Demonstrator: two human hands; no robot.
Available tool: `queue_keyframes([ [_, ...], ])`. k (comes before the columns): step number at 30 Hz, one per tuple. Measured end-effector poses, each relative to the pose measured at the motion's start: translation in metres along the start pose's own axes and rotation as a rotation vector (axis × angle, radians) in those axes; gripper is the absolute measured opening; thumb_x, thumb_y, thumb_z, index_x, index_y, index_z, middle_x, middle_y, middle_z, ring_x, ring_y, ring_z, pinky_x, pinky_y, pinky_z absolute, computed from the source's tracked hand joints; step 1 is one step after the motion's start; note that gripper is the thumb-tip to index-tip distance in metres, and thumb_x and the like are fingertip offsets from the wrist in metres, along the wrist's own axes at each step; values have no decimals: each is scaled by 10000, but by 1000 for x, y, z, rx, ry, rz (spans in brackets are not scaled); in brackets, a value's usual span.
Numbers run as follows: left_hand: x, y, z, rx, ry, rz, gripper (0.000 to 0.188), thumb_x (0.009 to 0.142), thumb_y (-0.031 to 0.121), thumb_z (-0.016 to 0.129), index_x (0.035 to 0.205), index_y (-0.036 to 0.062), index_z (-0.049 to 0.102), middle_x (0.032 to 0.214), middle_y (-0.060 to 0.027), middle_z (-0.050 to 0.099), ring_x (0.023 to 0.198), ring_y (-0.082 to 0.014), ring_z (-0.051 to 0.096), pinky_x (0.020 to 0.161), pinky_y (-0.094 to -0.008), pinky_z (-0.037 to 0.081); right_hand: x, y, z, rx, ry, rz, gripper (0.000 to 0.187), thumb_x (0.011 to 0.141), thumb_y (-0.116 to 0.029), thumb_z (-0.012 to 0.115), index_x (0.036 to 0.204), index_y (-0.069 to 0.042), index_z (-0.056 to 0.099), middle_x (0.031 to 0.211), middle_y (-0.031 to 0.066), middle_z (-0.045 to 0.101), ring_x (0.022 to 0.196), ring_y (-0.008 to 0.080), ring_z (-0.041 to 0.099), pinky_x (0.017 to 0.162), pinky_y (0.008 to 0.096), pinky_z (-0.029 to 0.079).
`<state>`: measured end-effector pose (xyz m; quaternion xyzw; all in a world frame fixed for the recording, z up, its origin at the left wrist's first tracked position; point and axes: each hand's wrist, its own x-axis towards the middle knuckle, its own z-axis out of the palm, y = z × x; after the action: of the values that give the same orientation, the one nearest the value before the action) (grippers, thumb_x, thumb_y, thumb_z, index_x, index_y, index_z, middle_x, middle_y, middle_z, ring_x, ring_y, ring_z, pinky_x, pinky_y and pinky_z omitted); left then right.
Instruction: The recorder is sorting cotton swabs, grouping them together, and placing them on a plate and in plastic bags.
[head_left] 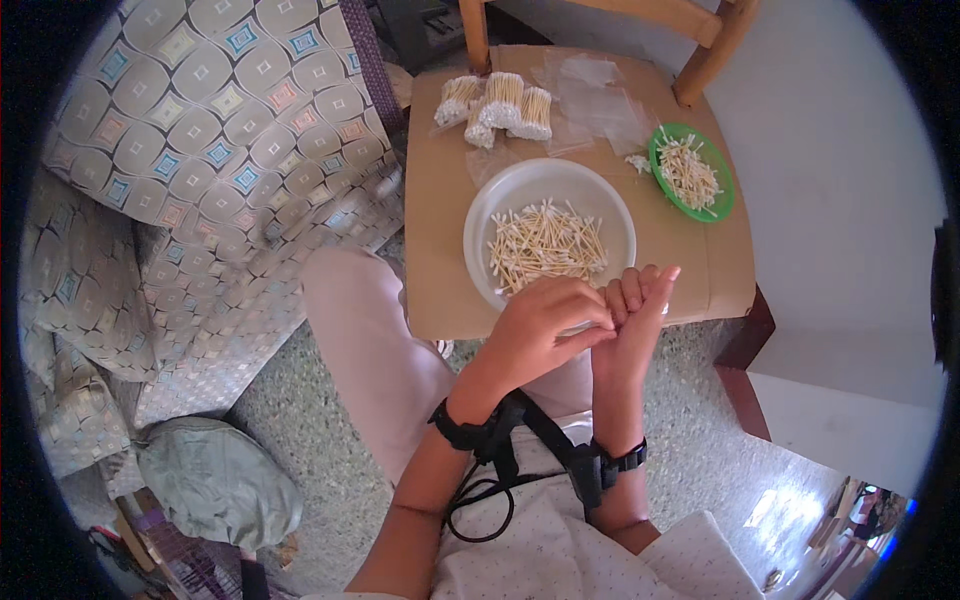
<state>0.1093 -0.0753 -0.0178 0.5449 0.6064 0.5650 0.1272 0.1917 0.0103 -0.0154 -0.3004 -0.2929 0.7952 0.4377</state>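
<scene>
My left hand (548, 325) and my right hand (634, 318) meet just over the near rim of a white bowl (479, 235). Loose cotton swabs (545, 245) lie heaped inside that bowl. The left fingers are pinched together against the right hand's curled fingers. Whatever they hold is hidden, though a small white spot shows at the right hand's outer edge. My right fingers are folded in, with the thumb pointing up and away.
Cardboard (440, 290) covers the wooden chair's seat. Bundled cotton swabs (502, 100) and clear plastic bags (600, 105) lie toward the back. A green bowl (727, 190) of swabs sits at right, near the wall (830, 200). A patterned sofa (230, 120) stands left.
</scene>
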Motion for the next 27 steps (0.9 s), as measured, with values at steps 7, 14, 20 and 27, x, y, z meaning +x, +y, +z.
queue_keyframes([
  [7, 4, -11, -18, 576, 126, -67, 235, 733, 125, 709, 958, 85, 650, 1027, -61, 629, 1022, -262, 565, 899, -395, 418, -3, -7, -5, 333, -64, 131, 347, 947, -444, 429, 815, -125, 463, 514, -47, 247, 437, 75, 198, 465, 242, 209],
  [14, -4, -30, -15, 638, -87, -222, 227, 770, 184, 666, 978, 95, 668, 1092, -72, 626, 1079, -269, 546, 929, -397, 409, -11, 2, -5, 304, -69, 155, 173, 884, -209, 464, 1027, -132, 525, 519, -54, 250, 422, 68, 227, 476, 238, 250],
  [20, -6, -33, -16, 566, 13, -263, 142, 752, 142, 671, 888, 105, 685, 1065, -34, 630, 1012, -238, 571, 819, -390, 438, -2, 2, -2, 233, -70, 118, 193, 920, -237, 440, 1049, -127, 533, 524, -49, 244, 428, 64, 221, 474, 231, 242],
  [27, 1, -13, -19, 456, 168, -220, 140, 762, 111, 679, 900, 99, 698, 895, -64, 661, 854, -260, 621, 728, -363, 481, 8, -10, -15, -352, -375, -3, 214, 927, -230, 531, 1086, -91, 563, 565, -78, 326, 479, 30, 261, 468, 201, 234],
])
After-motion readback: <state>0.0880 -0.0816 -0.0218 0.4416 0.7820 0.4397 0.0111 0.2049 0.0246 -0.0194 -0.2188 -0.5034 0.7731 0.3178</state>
